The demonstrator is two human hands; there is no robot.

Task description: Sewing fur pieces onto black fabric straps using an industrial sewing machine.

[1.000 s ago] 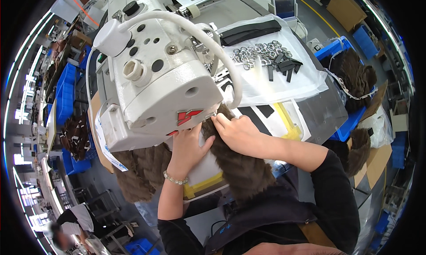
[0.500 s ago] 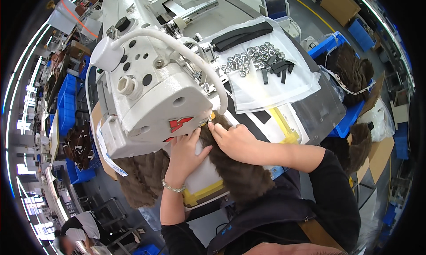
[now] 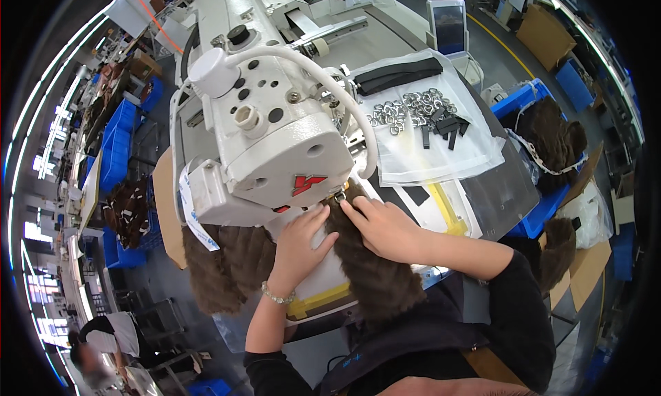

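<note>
Now the bare right hand (image 3: 387, 232) has eased back from the machine edge, uncovering a small shiny metal ring (image 3: 340, 197) at its index fingertip; a half-second ago the fingers hid it. So the ring end is exposed at the working spot. Right fingers sit loosely bent on the dark-brown plush fur strip (image 3: 375, 275); can't tell if the thumb pinches. Left hand (image 3: 301, 248) lies flat, thumb spread, fingertips at the strip's left edge. Strip runs from frame centre to lower centre, under the glossy white rounded machine head (image 3: 289, 155). Upper right: crinkled translucent white sheet (image 3: 441, 163) carrying loose silvery rings (image 3: 413, 110), stubby black tabs (image 3: 451, 129), flat black straps (image 3: 399, 77).
</note>
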